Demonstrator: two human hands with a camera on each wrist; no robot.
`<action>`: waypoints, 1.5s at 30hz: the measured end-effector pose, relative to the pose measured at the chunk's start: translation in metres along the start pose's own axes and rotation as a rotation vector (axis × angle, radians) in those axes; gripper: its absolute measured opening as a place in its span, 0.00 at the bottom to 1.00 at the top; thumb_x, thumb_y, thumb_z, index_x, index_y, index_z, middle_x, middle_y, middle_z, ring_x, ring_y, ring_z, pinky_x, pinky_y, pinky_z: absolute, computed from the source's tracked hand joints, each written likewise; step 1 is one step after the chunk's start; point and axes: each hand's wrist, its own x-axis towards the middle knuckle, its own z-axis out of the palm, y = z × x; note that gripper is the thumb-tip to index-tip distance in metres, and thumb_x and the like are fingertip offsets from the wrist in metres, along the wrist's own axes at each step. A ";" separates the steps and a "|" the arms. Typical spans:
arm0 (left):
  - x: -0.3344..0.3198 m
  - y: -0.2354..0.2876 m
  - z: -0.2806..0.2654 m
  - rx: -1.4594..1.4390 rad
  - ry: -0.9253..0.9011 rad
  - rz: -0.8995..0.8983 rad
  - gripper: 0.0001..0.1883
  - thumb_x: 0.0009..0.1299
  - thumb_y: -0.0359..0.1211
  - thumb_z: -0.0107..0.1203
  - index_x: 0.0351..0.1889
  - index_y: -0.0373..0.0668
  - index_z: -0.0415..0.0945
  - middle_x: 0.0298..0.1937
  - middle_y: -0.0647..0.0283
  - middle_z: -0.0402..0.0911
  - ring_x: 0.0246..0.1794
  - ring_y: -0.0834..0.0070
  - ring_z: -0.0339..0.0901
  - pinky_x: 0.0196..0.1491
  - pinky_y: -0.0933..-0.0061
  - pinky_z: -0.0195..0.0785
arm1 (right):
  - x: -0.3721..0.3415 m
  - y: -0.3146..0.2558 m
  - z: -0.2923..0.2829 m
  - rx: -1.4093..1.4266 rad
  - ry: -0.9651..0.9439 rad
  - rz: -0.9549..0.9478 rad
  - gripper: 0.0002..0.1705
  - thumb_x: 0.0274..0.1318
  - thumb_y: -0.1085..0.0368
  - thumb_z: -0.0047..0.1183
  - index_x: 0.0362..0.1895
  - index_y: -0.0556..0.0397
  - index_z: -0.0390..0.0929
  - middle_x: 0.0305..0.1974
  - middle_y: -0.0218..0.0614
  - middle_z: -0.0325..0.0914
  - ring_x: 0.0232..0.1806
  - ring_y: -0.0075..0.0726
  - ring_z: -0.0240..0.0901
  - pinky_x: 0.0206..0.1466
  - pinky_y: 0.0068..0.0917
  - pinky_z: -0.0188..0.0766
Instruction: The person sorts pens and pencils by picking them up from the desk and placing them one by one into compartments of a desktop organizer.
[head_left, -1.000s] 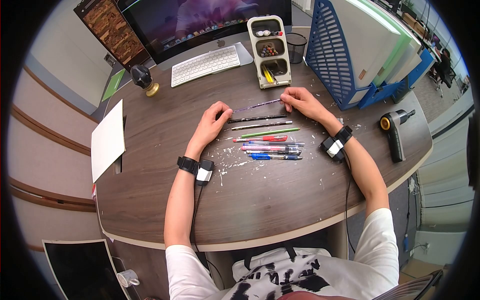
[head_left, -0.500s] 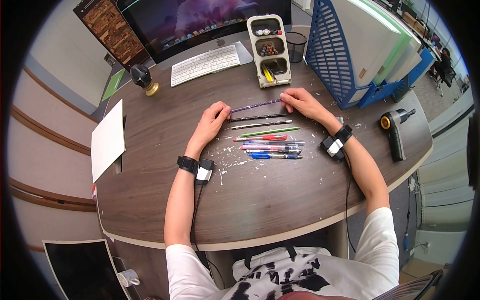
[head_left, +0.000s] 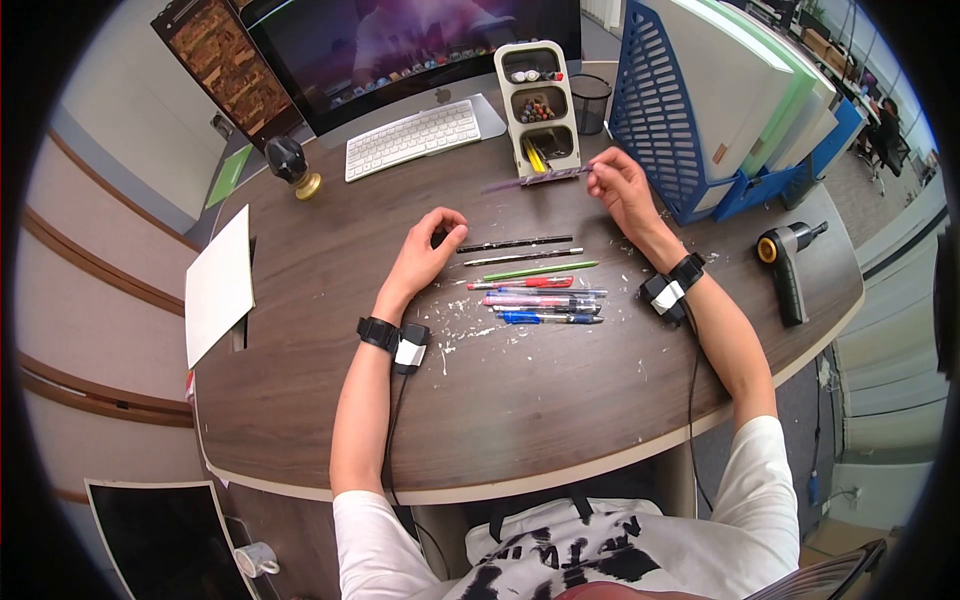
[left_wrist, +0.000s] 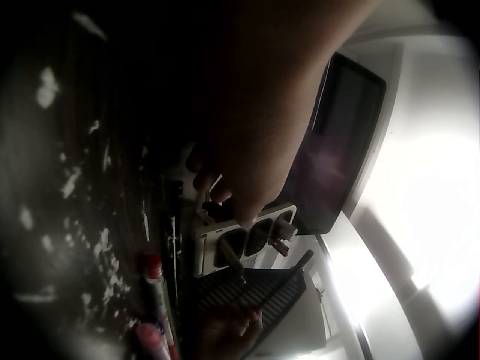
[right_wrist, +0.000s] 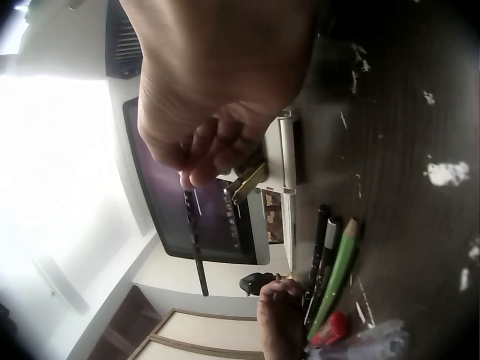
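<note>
The right hand (head_left: 627, 200) pinches one end of a purple patterned pencil (head_left: 530, 181), raised in front of the organizer (head_left: 548, 130); in the right wrist view the pencil (right_wrist: 196, 251) hangs from the fingertips. The left hand (head_left: 425, 252) rests on the desk with loosely curled fingers, holding nothing, beside the left end of a black pencil (head_left: 515, 243). Below that lie, in a roughly parallel row, a black-and-white pencil (head_left: 522, 257), a green pencil (head_left: 540, 270), a red pen (head_left: 520, 284) and several other pens, a blue one (head_left: 550, 318) lowest.
Behind stand a keyboard (head_left: 413, 139), a monitor (head_left: 400, 45), a mesh cup (head_left: 590, 104) and a blue file holder (head_left: 660, 120). A black handheld tool (head_left: 790, 270) lies at the right, white paper (head_left: 218, 287) at the left. White scraps are scattered around the pens.
The left hand has let go of the purple pencil. The right hand has lifted it up and away toward the organizer, while the left stays near its former place.
</note>
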 end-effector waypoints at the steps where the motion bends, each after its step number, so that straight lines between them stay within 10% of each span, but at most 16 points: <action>1: 0.000 -0.002 0.000 0.018 -0.011 0.022 0.11 0.71 0.36 0.60 0.42 0.38 0.77 0.37 0.67 0.78 0.40 0.80 0.72 0.47 0.76 0.67 | 0.001 -0.001 -0.004 0.070 0.080 -0.054 0.05 0.67 0.66 0.55 0.42 0.54 0.76 0.32 0.30 0.78 0.33 0.20 0.72 0.39 0.17 0.71; 10: 0.001 -0.002 -0.002 0.105 -0.067 0.103 0.10 0.69 0.33 0.61 0.43 0.38 0.78 0.43 0.65 0.78 0.47 0.76 0.74 0.55 0.74 0.66 | 0.006 -0.005 -0.018 -0.217 0.507 -0.303 0.05 0.64 0.67 0.58 0.38 0.53 0.75 0.29 0.26 0.74 0.30 0.16 0.69 0.33 0.15 0.64; 19: 0.000 -0.002 -0.001 0.224 -0.067 0.199 0.11 0.63 0.34 0.64 0.41 0.40 0.80 0.46 0.61 0.77 0.55 0.64 0.72 0.61 0.64 0.63 | 0.004 -0.006 0.018 -0.497 0.223 -0.304 0.06 0.64 0.70 0.58 0.43 0.53 0.74 0.32 0.19 0.72 0.31 0.10 0.65 0.35 0.11 0.62; 27: -0.002 0.001 0.000 0.263 -0.085 0.171 0.10 0.63 0.35 0.65 0.40 0.43 0.81 0.52 0.63 0.75 0.59 0.63 0.69 0.64 0.62 0.61 | 0.001 -0.001 0.019 -0.650 0.037 -0.135 0.19 0.65 0.68 0.55 0.59 0.55 0.73 0.47 0.31 0.82 0.47 0.19 0.76 0.44 0.18 0.70; 37: 0.000 -0.003 0.000 0.300 -0.121 0.171 0.08 0.66 0.35 0.63 0.38 0.41 0.79 0.56 0.62 0.74 0.62 0.64 0.67 0.67 0.63 0.58 | 0.005 0.020 -0.012 -0.503 0.039 0.078 0.13 0.65 0.67 0.54 0.51 0.57 0.74 0.42 0.29 0.81 0.42 0.20 0.75 0.43 0.19 0.70; 45: 0.002 -0.004 -0.001 0.102 -0.042 0.120 0.07 0.69 0.32 0.61 0.37 0.38 0.78 0.50 0.61 0.78 0.53 0.67 0.72 0.57 0.69 0.65 | -0.007 -0.002 0.021 -1.036 -0.323 -0.004 0.18 0.66 0.54 0.56 0.41 0.58 0.80 0.31 0.31 0.79 0.32 0.23 0.71 0.37 0.25 0.69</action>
